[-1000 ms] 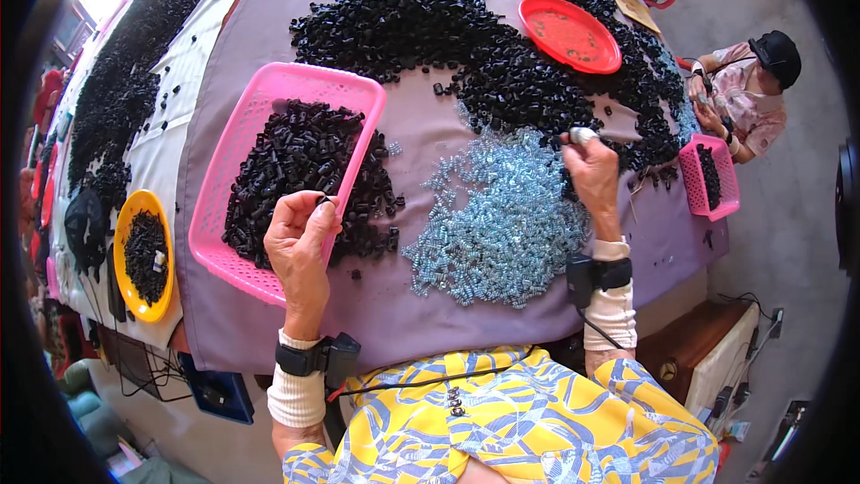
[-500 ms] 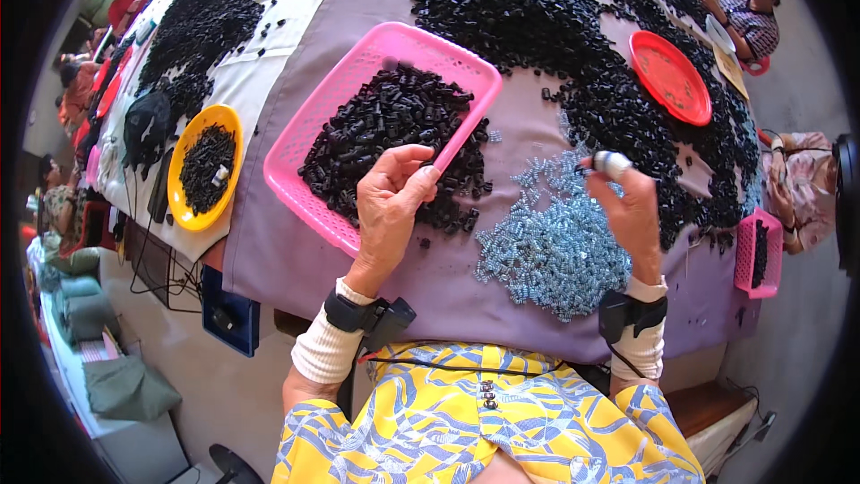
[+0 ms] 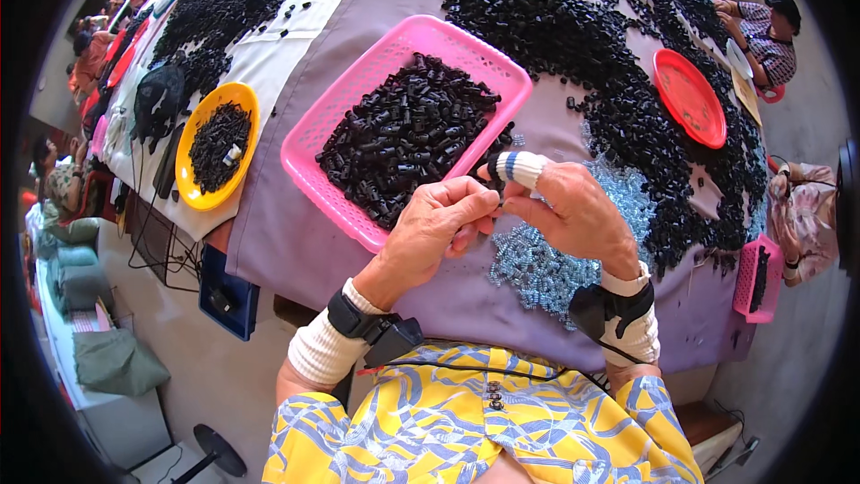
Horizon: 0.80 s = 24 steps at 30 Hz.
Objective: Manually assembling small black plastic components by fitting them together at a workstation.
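Observation:
My left hand and my right hand meet just in front of a pink basket. Both are closed, fingertips pinched together around something small that the fingers mostly hide. White wrapping with blue stripes covers a finger of the right hand. Small black plastic pieces are heaped in the basket. Under and behind my right hand spreads a pile of small clear bluish pieces on the purple cloth.
A yellow plate of black pieces lies at the left. Loose black pieces cover much of the far table, around a red plate. A small pink basket stands at the right edge. Several people sit around the tables.
My right hand has moved left from the clear pile and now meets my left hand. My left hand has shifted slightly down and right. The whole view has shifted a little.

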Each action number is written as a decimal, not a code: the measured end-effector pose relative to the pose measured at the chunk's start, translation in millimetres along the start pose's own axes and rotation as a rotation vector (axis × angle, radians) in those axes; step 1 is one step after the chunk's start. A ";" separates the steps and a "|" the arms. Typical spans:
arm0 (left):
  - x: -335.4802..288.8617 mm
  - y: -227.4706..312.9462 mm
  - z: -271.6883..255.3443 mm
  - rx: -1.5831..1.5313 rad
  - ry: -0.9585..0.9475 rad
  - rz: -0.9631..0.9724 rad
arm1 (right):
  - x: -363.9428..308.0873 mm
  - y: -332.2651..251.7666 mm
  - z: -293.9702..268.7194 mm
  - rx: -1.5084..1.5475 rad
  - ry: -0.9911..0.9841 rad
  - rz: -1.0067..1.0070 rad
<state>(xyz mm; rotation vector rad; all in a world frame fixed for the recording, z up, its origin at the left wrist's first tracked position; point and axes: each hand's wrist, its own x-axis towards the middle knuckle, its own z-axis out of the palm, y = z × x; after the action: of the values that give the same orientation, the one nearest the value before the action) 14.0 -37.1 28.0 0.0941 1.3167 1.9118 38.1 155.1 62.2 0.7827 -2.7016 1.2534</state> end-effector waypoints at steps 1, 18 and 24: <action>-1.8 2.7 -2.3 -0.034 0.032 0.027 | 2.8 0.1 0.3 0.047 0.061 0.017; -39.8 21.5 -245.6 -0.504 0.886 0.543 | -3.5 29.8 23.4 0.070 0.013 0.202; -41.8 9.6 -269.6 -0.493 0.916 0.394 | -4.9 36.6 32.8 0.054 0.005 0.148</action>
<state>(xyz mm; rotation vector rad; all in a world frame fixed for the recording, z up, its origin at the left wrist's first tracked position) -89.5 -268.9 -72.3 -0.9312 1.3720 2.7164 30.1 153.0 13.5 0.5927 -2.7769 1.3616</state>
